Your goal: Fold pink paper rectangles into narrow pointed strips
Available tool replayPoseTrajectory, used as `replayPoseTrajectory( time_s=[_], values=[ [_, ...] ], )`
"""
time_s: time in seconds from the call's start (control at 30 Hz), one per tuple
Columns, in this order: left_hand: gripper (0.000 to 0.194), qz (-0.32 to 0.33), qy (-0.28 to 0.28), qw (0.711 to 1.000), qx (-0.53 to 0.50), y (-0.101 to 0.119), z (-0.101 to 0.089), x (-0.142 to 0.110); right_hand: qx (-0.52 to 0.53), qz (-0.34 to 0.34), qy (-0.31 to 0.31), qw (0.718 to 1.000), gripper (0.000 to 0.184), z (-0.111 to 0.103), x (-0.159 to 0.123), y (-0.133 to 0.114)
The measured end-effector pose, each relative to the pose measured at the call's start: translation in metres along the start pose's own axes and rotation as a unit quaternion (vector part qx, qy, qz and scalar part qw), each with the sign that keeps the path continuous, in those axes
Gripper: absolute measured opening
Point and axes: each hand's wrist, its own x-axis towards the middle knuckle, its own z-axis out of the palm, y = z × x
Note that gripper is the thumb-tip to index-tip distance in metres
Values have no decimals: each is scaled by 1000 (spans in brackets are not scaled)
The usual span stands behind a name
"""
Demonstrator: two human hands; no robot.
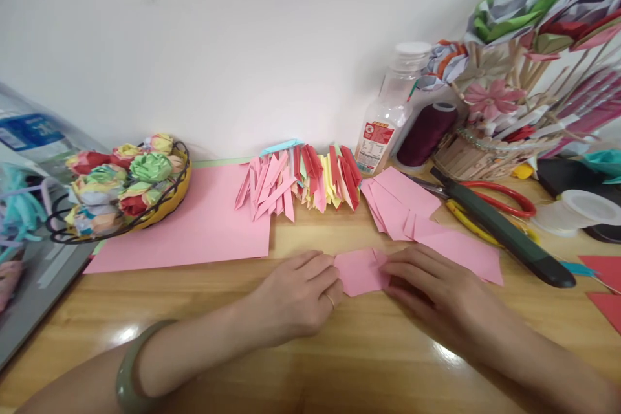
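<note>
The left hand has its fingers and thumb closed on the left end of a small pink paper, and the right hand closes on the opposite end, so the sheet is held between them a little right of the centre of the frame, low over the table. Gripping both ends probably keeps it from sliding or twisting; how firmly each thumb presses cannot be told, as the fingers cover much of it

Just above the right hand, loose pink sheets lie overlapped, likely fanned so that one is easy to lift. At the upper middle, folded pink strips sit beside folded red and yellow pieces, apparently lined up along the wall to leave the front clear for the hands. A bottle stands at the right end of that row. Right of centre, a dark green cutter lies across red-handled scissors, seemingly within reach yet out of the way. At the left, a basket of paper flowers rests partly on a large pink sheet, perhaps weighing it down
</note>
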Motion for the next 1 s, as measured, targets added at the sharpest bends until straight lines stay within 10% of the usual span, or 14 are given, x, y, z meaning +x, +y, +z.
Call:
replayPoseTrajectory(
  time_s=[0.5, 1.0],
  values=[
    [14, -98, 26, 993, -62, 4, 6, 0, -40, -58, 3, 997, 18, 4, 2, 3],
    [9, -300, 52, 914, -269, 7, 7, 2, 53, 77, 31, 995, 16, 13, 3, 0]
  ],
)
